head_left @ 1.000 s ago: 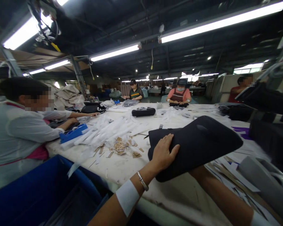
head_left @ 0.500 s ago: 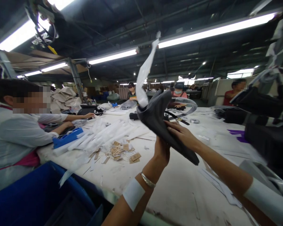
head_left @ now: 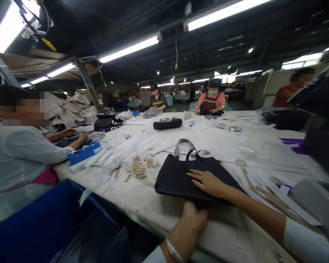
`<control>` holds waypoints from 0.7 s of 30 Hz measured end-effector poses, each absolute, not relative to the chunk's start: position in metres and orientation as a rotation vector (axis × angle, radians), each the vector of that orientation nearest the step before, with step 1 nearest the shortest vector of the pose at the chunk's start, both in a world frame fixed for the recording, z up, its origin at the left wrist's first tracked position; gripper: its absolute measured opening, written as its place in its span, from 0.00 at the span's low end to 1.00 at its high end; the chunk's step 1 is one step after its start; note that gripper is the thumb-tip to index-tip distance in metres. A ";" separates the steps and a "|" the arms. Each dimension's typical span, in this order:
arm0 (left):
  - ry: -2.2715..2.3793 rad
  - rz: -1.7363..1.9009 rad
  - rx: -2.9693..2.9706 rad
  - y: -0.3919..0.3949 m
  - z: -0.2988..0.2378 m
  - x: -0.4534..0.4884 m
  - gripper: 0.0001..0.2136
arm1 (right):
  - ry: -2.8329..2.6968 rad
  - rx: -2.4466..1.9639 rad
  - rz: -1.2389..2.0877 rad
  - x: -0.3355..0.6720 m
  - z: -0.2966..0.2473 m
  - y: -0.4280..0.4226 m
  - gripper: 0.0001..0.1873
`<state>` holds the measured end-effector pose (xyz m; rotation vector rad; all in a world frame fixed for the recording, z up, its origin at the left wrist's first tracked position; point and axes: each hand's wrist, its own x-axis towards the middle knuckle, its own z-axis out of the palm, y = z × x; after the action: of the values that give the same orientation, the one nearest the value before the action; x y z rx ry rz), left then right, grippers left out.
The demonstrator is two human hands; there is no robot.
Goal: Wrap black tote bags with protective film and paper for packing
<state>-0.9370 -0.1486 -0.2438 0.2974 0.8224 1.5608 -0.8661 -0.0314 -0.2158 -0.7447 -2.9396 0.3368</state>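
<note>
A black handbag lies flat on the white worktable, its handles pointing away from me. My right hand rests flat on the bag with fingers stretched out. My left hand grips the bag's near bottom edge, fingers curled under it. A bracelet and a white wristband show on my left arm, a white band on my right forearm.
White paper strips and brown tags litter the table to the left. A co-worker sits at left beside a blue tray. A blue bin stands below. Another black bag lies farther back; other workers sit at the far end.
The bag was held flat, then raised and turned in the air with white paper coming out of it. Now it lies on the table under my right hand.
</note>
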 end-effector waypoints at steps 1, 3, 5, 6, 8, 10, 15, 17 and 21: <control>0.792 1.527 0.269 -0.161 -0.243 -0.935 0.19 | -2.932 -0.748 0.297 -0.865 -0.220 -0.034 0.26; 0.708 1.398 0.200 -0.192 -0.241 -0.934 0.17 | -2.892 -0.753 0.206 -0.863 -0.229 -0.041 0.26; 0.701 1.205 0.232 -0.223 -0.235 -0.943 0.15 | -2.824 -0.743 0.096 -0.862 -0.237 -0.048 0.26; 0.753 1.133 0.304 -0.237 -0.230 -0.951 0.15 | -2.788 -0.729 0.043 -0.861 -0.241 -0.052 0.26; 0.964 1.142 0.503 -0.256 -0.222 -0.977 0.16 | -2.730 -0.694 -0.040 -0.860 -0.249 -0.057 0.26; 1.286 1.356 0.635 -0.265 -0.217 -1.011 0.18 | -2.694 -0.664 -0.085 -0.858 -0.254 -0.058 0.26; 1.646 1.803 0.383 -0.250 -0.231 -1.085 0.17 | -2.651 -0.608 -0.140 -0.857 -0.263 -0.053 0.26; 1.515 1.872 0.237 -0.238 -0.239 -1.098 0.25 | -2.636 -0.590 -0.156 -0.856 -0.265 -0.051 0.26; 1.315 1.936 0.102 -0.216 -0.247 -1.106 0.28 | -2.620 -0.571 -0.183 -0.855 -0.270 -0.049 0.27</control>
<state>-1.1065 -0.2157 -0.2468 0.1019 1.3146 1.9358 -0.8548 -0.0490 -0.2696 -0.5714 -2.6200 -0.1833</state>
